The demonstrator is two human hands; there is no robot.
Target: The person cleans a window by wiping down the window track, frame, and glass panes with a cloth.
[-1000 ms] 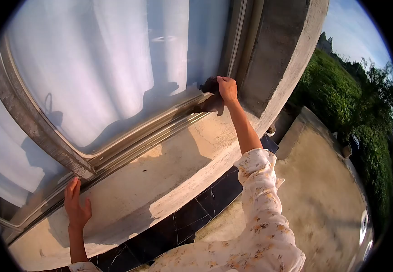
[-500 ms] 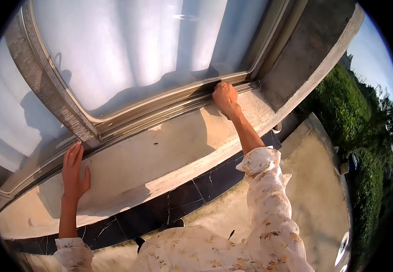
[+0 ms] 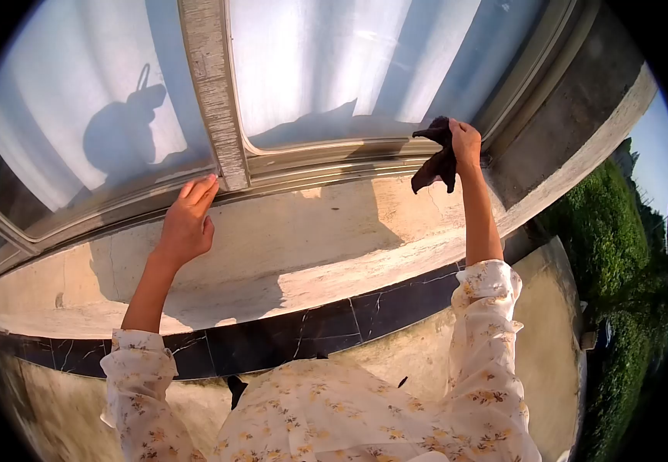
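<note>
My right hand [image 3: 466, 144] grips a dark, crumpled cloth [image 3: 440, 160], which hangs in front of the lower right part of the window frame [image 3: 334, 169]. My left hand [image 3: 188, 219] has its fingertips at the foot of the worn upright post [image 3: 215, 85] between two panes; its thumb is apart and nothing is in it. Behind the glass [image 3: 311, 85] hang white curtains, and shadows fall across them.
A pale stone sill [image 3: 311, 231] runs below the window, with dark tiles [image 3: 257, 346] along its lower edge. At the right stands a concrete side wall [image 3: 572, 108]. Beyond it are green plants [image 3: 611, 254] and concrete ground [image 3: 542, 323].
The view has swung, so the window post sits further right. My right hand has come off the lower track, and the cloth, hidden half a second ago, hangs visible from it.
</note>
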